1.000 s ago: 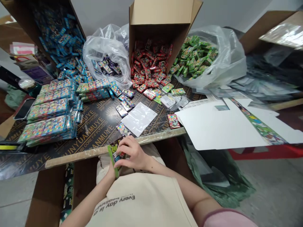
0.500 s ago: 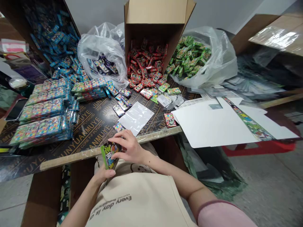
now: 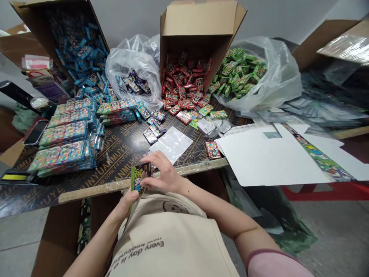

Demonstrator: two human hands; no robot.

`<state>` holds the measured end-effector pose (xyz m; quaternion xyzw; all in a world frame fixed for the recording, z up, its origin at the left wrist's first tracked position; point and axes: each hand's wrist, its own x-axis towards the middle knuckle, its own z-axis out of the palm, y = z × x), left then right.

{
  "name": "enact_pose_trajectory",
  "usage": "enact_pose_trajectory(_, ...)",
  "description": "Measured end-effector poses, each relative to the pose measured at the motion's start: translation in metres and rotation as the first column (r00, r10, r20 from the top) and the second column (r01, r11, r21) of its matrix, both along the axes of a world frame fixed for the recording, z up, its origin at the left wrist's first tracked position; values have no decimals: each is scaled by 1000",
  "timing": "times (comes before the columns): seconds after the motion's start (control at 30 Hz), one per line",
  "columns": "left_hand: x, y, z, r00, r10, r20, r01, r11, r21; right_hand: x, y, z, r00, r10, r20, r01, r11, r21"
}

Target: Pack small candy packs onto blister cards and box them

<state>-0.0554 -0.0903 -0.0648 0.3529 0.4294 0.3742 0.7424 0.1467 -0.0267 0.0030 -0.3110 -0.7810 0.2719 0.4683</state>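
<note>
Left hand (image 3: 126, 202) has risen along the carton (image 3: 136, 179) since earlier, gripping its lower end, hidden fingers probably behind; right hand (image 3: 164, 174), fingers half-curled, holds it beyond the left thumb.

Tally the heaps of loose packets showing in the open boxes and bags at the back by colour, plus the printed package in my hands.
Blue heap: 1
Purple heap: 1
Red heap: 1
Green heap: 1
Held printed package: 1
Total: 5
</note>
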Motion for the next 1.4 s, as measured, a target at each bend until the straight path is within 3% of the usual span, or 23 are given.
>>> enact_pose_trajectory(0.07, -2, 1, -5, 998, -64, 11, 64, 998, -18, 1, 3, 2, 1000, 3, 28, -3, 1000, -13)
enact_pose_trajectory(0.13, 1, 3, 2, 994, -107, 6, 107, 993, 41, 4, 5, 5, 994, 71, 84, -69, 997, -25)
enact_pose_trajectory(0.27, 14, 9, 40, 993, -107, -55, 115, 978, 175, 11, 9, 15, 921, 275, 278, -262, 962, -83)
enact_pose_trajectory(0.4, 19, 15, 62, 959, -126, -255, 181, 962, 205, 14, 13, 20, 887, 251, 387, -199, 965, -171)
enact_pose_trajectory(0.47, 17, 20, 63, 945, -80, -318, 153, 966, 211, 16, 16, 19, 936, 210, 283, -155, 967, -204)
enact_pose_trajectory(0.53, 15, 26, 63, 949, 27, -313, 41, 978, 207, 16, 21, 13, 996, 59, 72, -41, 971, -234)
enact_pose_trajectory(0.63, 16, 33, 66, 948, 172, -267, -153, 984, 93, 14, 27, -4, 952, -213, -219, 114, 912, -393)
enact_pose_trajectory(0.7, 18, 37, 70, 951, 192, -242, -188, 981, 40, 8, 27, -18, 937, -184, -296, -7, 838, -545)
enact_pose_trajectory(0.77, 21, 38, 72, 958, 169, -231, -156, 985, 72, 1, 24, -27, 938, -104, -330, -135, 768, -626)
enact_pose_trajectory(0.8, 22, 39, 74, 960, 154, -235, -131, 985, 110, -1, 23, -29, 938, -121, -325, -116, 774, -623)
enact_pose_trajectory(0.9, 22, 40, 77, 967, 80, -242, -27, 976, 215, -4, 19, -22, 903, -319, -287, 178, 887, -426)
enact_pose_trajectory(0.93, 21, 40, 77, 970, 36, -241, 23, 971, 240, -2, 19, -17, 905, -325, -276, 229, 917, -327)
enact_pose_trajectory(1.0, 20, 39, 76, 969, -81, -234, 142, 956, 257, 1, 19, -6, 950, -220, -223, 184, 968, -168)
enact_pose_trajectory(1.07, 19, 38, 72, 963, -170, -211, 220, 945, 243, 5, 20, 4, 973, -170, -157, 160, 984, -76)
enact_pose_trajectory(1.17, 19, 34, 65, 975, -179, -135, 204, 957, 205, 6, 17, 12, 952, -277, -131, 280, 960, 11)
enact_pose_trajectory(1.23, 20, 33, 64, 981, -160, -106, 178, 967, 184, 6, 15, 12, 974, -208, -89, 208, 978, 1)
enact_pose_trajectory(1.3, 20, 33, 65, 984, -147, -99, 161, 973, 163, 5, 15, 11, 998, -51, -34, 48, 996, -81)
enact_pose_trajectory(1.4, 21, 35, 70, 988, -123, -95, 138, 974, 178, 7, 19, 11, 983, 181, 26, -171, 960, -222)
